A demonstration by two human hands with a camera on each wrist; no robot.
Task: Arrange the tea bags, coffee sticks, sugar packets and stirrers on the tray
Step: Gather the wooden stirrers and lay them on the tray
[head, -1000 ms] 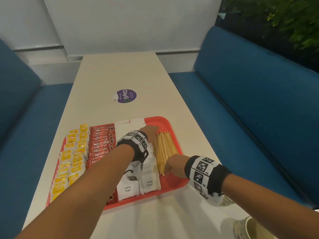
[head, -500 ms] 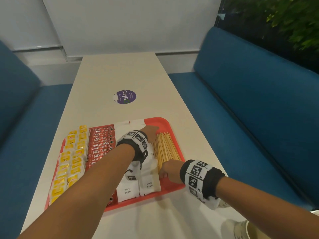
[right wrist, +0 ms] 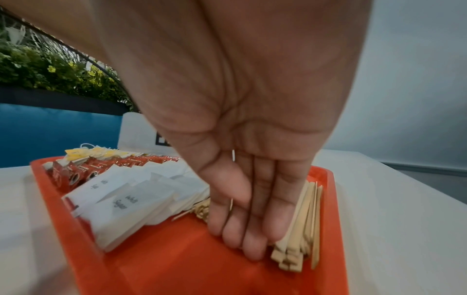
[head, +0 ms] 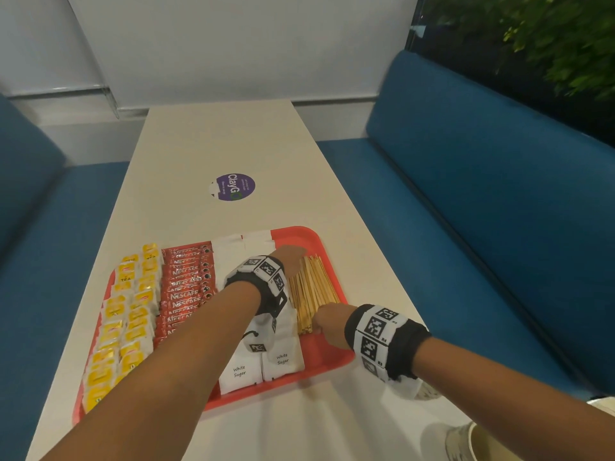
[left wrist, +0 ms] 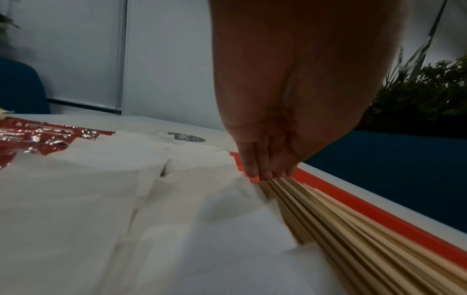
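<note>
Step in hand: squaring the bundle of pale wooden stirrers (head: 311, 291) at the right side of the red plastic tray (head: 327, 352). Left hand (left wrist: 267, 163), fingers straight and together, presses the far ends; right hand (right wrist: 252, 219), likewise, presses the near ends. Next, judged: even pressure from both ends. White sugar packets (head: 283, 359) adjoin on the left, the tray rim lies close on the right; bare floor lies nearside.

a round purple sticker (head: 235, 187) is lying on the long beige table (head: 213, 148) (blue padded benches (head: 482, 207) flanking it), green foliage (head: 549, 38) showing beyond.
</note>
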